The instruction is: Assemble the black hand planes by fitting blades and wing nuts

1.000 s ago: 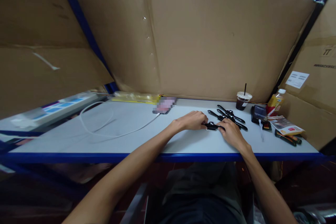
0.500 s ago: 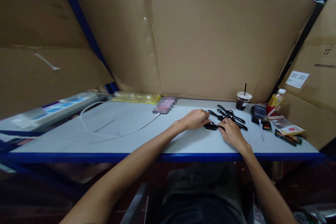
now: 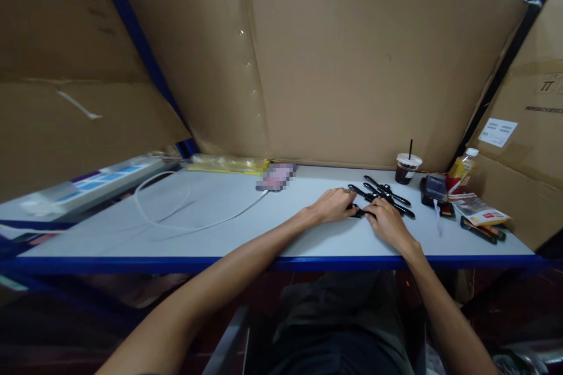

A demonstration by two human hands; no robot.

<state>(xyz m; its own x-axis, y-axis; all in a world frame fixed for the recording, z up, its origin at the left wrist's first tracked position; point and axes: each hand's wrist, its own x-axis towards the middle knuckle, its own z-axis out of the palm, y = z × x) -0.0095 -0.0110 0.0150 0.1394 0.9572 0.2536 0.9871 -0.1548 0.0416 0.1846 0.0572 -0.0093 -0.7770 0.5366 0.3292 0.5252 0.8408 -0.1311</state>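
A black spokeshave (image 3: 358, 214) lies low over the grey tabletop, mostly covered by my fingers. My left hand (image 3: 335, 206) is closed over its left part, fingers bent down and the grip partly hidden. On its right handle, my right hand (image 3: 382, 215) is closed with thumb and fingers. Just beyond my right hand, several more black spokeshaves (image 3: 387, 190) lie crossed in a loose pile, handles pointing different ways.
A phone (image 3: 277, 177) on a white cable (image 3: 211, 224) lies left of my hands. To the right stand an iced drink cup (image 3: 407, 170) and a juice bottle (image 3: 463, 173), near a dark device (image 3: 434, 189) and a packet (image 3: 479, 210). Cardboard (image 3: 325, 70) walls the back.
My left hand has shifted slightly right and down, covering more of the spokeshave. My right hand stays nearly in place.
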